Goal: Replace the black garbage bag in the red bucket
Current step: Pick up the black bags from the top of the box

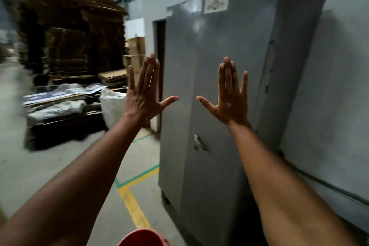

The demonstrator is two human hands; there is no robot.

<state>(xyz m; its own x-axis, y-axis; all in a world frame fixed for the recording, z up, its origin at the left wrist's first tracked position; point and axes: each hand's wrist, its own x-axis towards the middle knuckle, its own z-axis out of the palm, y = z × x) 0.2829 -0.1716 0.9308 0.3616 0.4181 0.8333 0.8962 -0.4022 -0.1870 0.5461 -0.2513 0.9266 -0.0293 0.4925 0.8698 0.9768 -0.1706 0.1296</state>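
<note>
Both my arms are stretched out in front of me at chest height. My left hand (144,94) is open with fingers spread, its back toward me, and it holds nothing. My right hand (229,96) is open the same way, with nothing in it. Only the rim of the red bucket (142,237) shows at the bottom edge of the view, on the floor below my arms. No black garbage bag is visible in or near it. Both hands are far above the bucket.
A tall grey metal cabinet (229,86) with a handle stands right ahead against the wall. Stacks of cardboard (69,32) and a white sack (112,106) lie to the left. Yellow and green floor lines (131,201) run past the cabinet. A doorway (160,66) is behind it.
</note>
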